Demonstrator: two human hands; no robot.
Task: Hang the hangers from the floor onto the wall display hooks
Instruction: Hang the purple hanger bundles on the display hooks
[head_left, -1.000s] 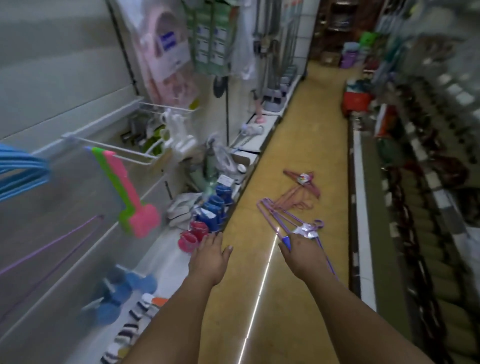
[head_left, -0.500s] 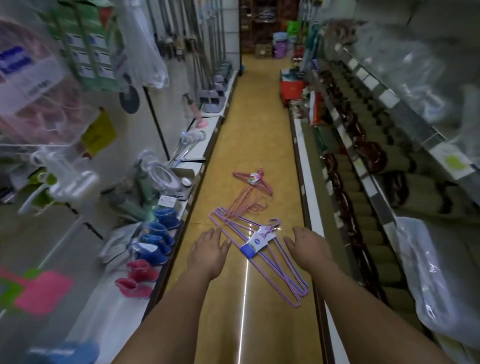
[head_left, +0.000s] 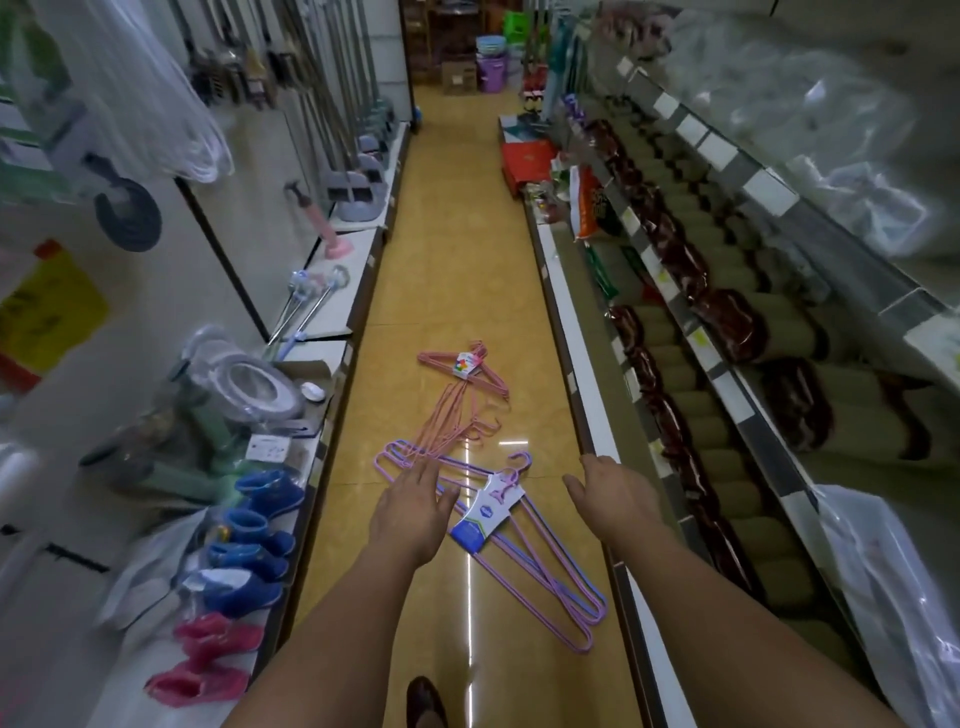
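A bundle of purple hangers (head_left: 540, 566) with a white and blue label (head_left: 483, 517) lies on the yellow aisle floor in front of me. Behind it lie loose pink hangers (head_left: 449, 415) and a second pink bundle (head_left: 467, 366) with a coloured tag. My left hand (head_left: 413, 512) reaches forward above the purple bundle's left end, fingers straight, holding nothing. My right hand (head_left: 613, 496) is stretched out to the right of the bundle's hooks, fingers loosely bent and empty. No wall display hooks are in view.
A low white shelf (head_left: 343, 270) on the left carries blue boots (head_left: 260, 525), pink boots (head_left: 208, 660) and packaged goods. Shelves with rolled mats (head_left: 727, 322) line the right side. Mops hang at the back left. A red box (head_left: 524, 161) stands further down the aisle.
My view has swung from the left wall display down the aisle to the floor. Both hands have moved forward, closer to the purple hangers.
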